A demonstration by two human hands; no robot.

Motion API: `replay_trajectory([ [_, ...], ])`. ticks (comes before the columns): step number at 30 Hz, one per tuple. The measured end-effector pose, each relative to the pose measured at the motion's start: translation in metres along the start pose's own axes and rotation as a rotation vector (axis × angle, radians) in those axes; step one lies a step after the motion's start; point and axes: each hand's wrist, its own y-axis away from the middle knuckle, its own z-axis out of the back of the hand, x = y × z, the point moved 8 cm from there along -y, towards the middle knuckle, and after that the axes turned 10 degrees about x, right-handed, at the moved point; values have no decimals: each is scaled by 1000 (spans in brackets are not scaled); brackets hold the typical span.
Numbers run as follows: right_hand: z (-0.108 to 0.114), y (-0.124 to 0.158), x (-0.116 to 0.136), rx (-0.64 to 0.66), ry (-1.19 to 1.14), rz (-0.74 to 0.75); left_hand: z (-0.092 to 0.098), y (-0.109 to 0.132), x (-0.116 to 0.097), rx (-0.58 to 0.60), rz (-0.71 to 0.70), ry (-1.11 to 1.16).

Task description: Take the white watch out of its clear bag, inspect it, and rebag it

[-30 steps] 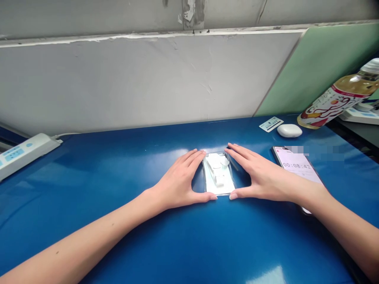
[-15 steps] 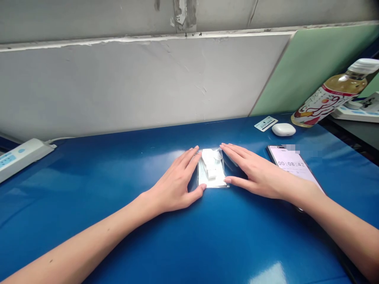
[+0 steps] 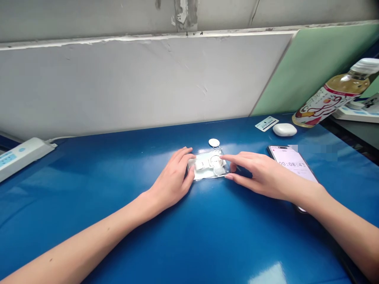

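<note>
A flat clear plastic packet [image 3: 204, 174] with white contents lies crosswise on the blue table between my hands. Inside it are a folded white strip [image 3: 201, 164] and a round white piece [image 3: 216, 161]. My left hand [image 3: 174, 175] grips the packet's left end, thumb on the near side and fingers on the far side. At the right end, my right hand [image 3: 251, 171] has its index fingertip by the round piece and its thumb at the near corner. Just beyond the packet's far edge is a white oval disc [image 3: 214, 142], seemingly joined to it by a thin link.
A phone [image 3: 293, 161] showing a running timer lies partly under my right wrist. Behind it are a white earbud case [image 3: 284, 129], a printed card [image 3: 267, 124] and a drink bottle [image 3: 331, 96]. A power strip [image 3: 26, 156] sits at far left. A wall [image 3: 142, 86] bounds the table's back.
The packet has turned from lengthwise to crosswise between my hands. The white disc now shows beyond its far edge. My right hand's fingers have curled in; both hands have closed on the packet's ends.
</note>
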Motion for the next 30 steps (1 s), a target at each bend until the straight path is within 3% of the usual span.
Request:
replay_trajectory([
  [5,2,2,-7,-29,62,1,0,-1,-2,19,-33,6],
  [11,-8,3,-27,83,53,-137,4,-5,3,52,10,-32],
  [26,-11,5,-27,147,59,-130,5,-12,7,201,-153,-74],
  [30,-10,4,-30,151,36,-137,11,-13,9,146,-168,-63],
])
